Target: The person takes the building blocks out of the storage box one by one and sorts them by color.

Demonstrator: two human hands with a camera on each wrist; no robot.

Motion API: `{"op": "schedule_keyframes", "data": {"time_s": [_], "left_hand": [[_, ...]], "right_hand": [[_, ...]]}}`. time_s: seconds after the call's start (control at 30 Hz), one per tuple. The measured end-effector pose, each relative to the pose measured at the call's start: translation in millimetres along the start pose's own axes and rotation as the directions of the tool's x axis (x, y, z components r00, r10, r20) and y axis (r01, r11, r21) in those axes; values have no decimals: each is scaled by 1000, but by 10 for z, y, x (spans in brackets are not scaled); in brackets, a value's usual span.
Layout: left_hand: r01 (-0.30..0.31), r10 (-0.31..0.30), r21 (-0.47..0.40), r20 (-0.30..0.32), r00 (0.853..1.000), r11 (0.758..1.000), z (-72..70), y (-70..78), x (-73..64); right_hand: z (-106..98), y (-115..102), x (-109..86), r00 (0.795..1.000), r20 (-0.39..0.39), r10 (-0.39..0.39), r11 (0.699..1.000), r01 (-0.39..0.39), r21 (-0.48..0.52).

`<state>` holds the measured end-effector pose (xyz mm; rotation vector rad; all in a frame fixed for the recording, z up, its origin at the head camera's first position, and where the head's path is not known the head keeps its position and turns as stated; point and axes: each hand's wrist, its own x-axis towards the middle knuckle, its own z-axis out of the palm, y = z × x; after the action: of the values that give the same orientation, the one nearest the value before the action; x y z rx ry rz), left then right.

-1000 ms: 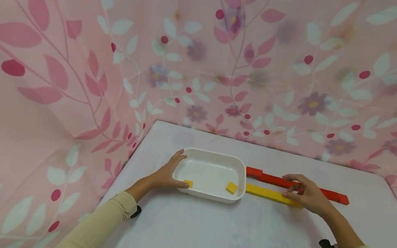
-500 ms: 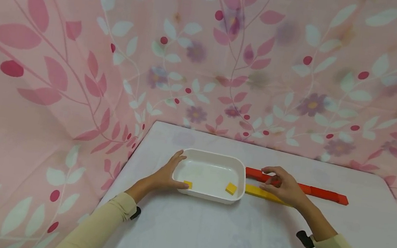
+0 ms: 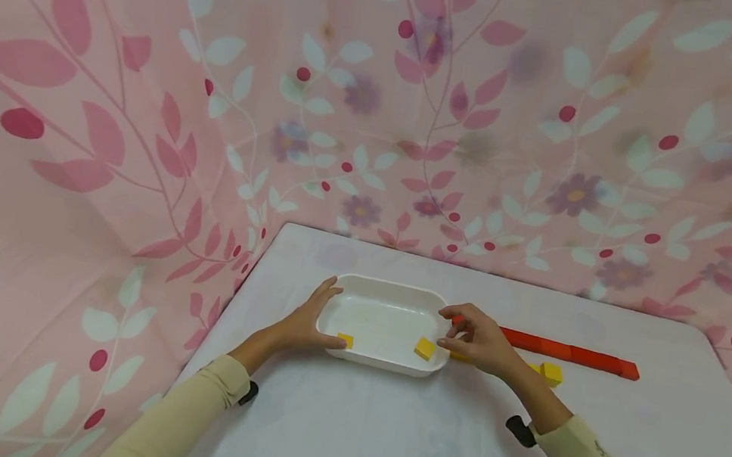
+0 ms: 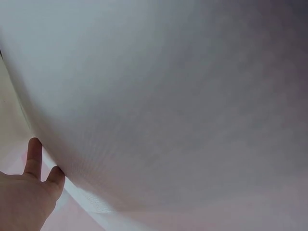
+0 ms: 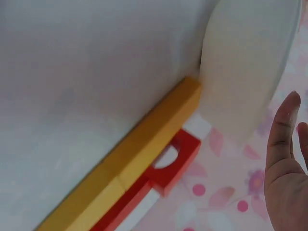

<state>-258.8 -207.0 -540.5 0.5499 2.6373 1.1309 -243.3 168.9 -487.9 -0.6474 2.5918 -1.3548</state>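
A white rectangular tray sits on the table with two yellow blocks in it, one yellow block at the right and another yellow block by the left thumb. My left hand grips the tray's left end, thumb over the front rim and fingers at the back. Over the tray's right end, my right hand has its thumb and forefinger apart, with nothing visible between them. A row of yellow blocks runs up to the tray's wall, partly hidden under this hand in the head view.
Behind the yellow row lies a row of red blocks, including a red block with a round cutout in the right wrist view. A yellow block shows beside the right wrist. Floral pink cloth hangs behind the white-covered table.
My right hand has moved left, from the right part of the yellow row to the tray's right end. The left hand and the tray have stayed in place.
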Motion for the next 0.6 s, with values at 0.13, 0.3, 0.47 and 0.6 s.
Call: {"op": "schedule_keyframes", "data": {"time_s": [0.13, 0.3, 0.47, 0.6], "left_hand": [[-5, 5, -1, 0, 1000, 1000, -13, 14, -14], [-1, 1, -9, 6, 1000, 1000, -32, 45, -16], [-13, 13, -4, 5, 1000, 1000, -24, 30, -2], [-2, 2, 7, 5, 1000, 1000, -11, 7, 1]], "right_hand": [[198, -41, 71, 999, 4, -37, 999, 37, 31], [400, -108, 174, 995, 39, -88, 995, 85, 54], [558, -157, 257, 995, 74, -59, 995, 53, 87], [672, -182, 319, 995, 87, -47, 996, 40, 74]]}}
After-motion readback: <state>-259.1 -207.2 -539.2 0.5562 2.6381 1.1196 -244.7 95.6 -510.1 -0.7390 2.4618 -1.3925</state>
